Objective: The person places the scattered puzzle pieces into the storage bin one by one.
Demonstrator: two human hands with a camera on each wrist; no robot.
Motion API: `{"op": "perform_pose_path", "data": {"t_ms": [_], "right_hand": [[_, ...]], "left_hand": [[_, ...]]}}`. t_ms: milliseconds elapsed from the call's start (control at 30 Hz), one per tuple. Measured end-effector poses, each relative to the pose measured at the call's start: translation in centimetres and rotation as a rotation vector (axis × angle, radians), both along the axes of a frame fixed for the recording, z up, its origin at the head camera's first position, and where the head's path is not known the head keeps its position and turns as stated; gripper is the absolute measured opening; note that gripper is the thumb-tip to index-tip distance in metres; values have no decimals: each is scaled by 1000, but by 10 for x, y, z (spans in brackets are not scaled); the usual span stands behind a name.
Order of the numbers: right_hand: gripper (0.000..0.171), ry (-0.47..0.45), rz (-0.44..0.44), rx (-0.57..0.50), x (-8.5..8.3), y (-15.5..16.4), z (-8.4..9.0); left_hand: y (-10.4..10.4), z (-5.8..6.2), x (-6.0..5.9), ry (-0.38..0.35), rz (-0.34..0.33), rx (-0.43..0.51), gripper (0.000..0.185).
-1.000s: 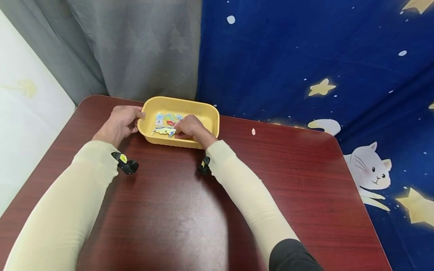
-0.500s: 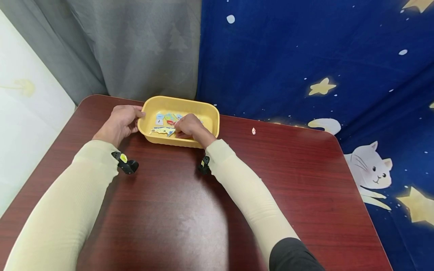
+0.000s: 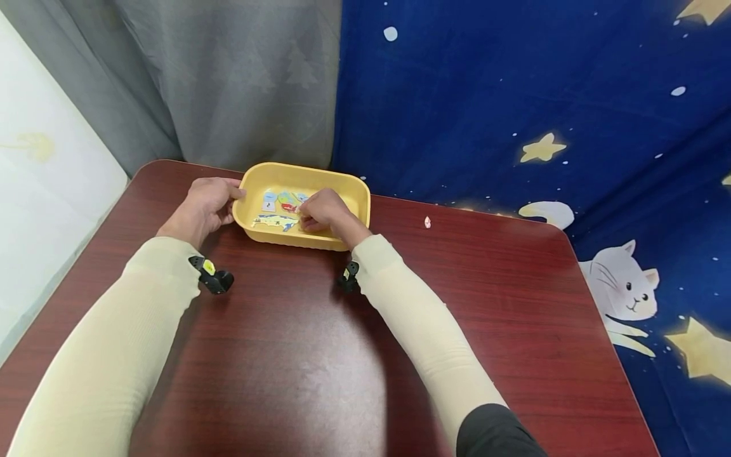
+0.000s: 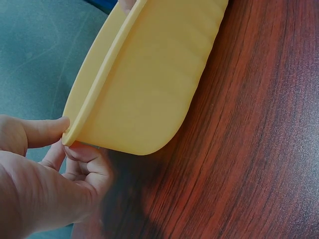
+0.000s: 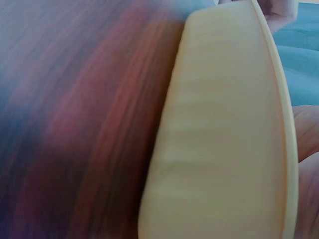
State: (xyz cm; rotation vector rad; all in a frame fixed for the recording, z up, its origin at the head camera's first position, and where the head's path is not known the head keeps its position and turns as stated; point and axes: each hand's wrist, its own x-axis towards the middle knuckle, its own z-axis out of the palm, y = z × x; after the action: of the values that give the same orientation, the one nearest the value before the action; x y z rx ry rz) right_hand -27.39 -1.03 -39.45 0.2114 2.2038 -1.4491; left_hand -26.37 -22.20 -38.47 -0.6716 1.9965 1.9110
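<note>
Fingers (image 3: 301, 220) of right hand (image 3: 322, 211) curled inside yellow tray (image 3: 360, 190), touching cutouts (image 3: 276, 221).

**Yellow tub wall fills the wrist's view**

The ribbed outer wall of the yellow plastic tub (image 5: 219, 134) stands close up, blurred, its thin rim running down the right side. Beyond the rim, skin of the right hand (image 5: 306, 149) shows at the frame's edge; what its fingers do is hidden. Left of the tub lies the reddish wood-grain table (image 5: 75, 114).
</note>
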Motion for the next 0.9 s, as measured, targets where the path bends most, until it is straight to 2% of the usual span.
{"op": "perform_pose_path", "data": {"t_ms": [200, 400, 700, 900], "right_hand": [[16, -4, 11, -75, -6, 15, 11], [21, -8, 0, -106, -12, 26, 22], [26, 47, -84, -132, -16, 48, 38], [27, 68, -135, -149, -19, 70, 41]], "left_hand": [[1, 1, 0, -6, -10, -10, 40], [0, 1, 1, -5, -13, -18, 40], [-1, 1, 2, 9, -12, 8, 41], [0, 1, 2, 8, -9, 6, 42]]}}
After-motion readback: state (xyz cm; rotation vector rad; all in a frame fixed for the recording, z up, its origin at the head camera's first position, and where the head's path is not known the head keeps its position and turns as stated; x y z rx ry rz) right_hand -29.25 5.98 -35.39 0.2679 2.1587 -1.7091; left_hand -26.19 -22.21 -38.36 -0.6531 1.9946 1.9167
